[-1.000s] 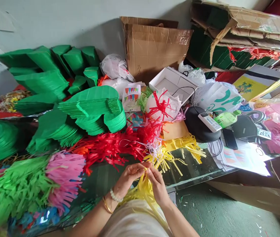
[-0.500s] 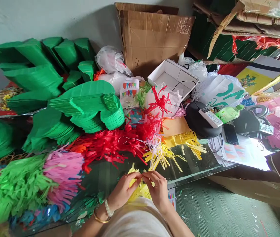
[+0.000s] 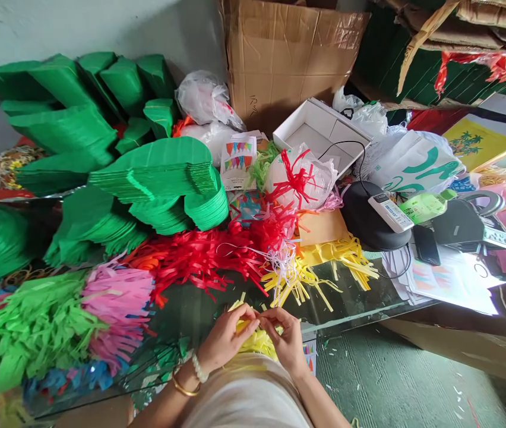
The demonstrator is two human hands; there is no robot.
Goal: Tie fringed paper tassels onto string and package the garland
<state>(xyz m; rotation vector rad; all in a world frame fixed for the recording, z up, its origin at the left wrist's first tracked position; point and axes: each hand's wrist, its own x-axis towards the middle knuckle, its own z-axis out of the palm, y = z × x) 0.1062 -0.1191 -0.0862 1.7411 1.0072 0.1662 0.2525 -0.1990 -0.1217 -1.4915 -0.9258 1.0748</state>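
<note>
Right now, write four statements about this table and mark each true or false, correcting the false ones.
1. The left hand and right hand both pinch yellow paper fringe. True.
2. A white bead bracelet sits on the left wrist. True.
3. The green bottle stands upright. False: it lies on its side.
4. The green paper cutouts lie to the right of the hands. False: they lie ahead and to the left.

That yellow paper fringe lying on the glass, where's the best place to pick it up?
Pinch the yellow paper fringe by its solid uncut band, from above: it lies flat on the glass tabletop beside the tan paper, while its thin strands fan loose and could tangle.
</note>
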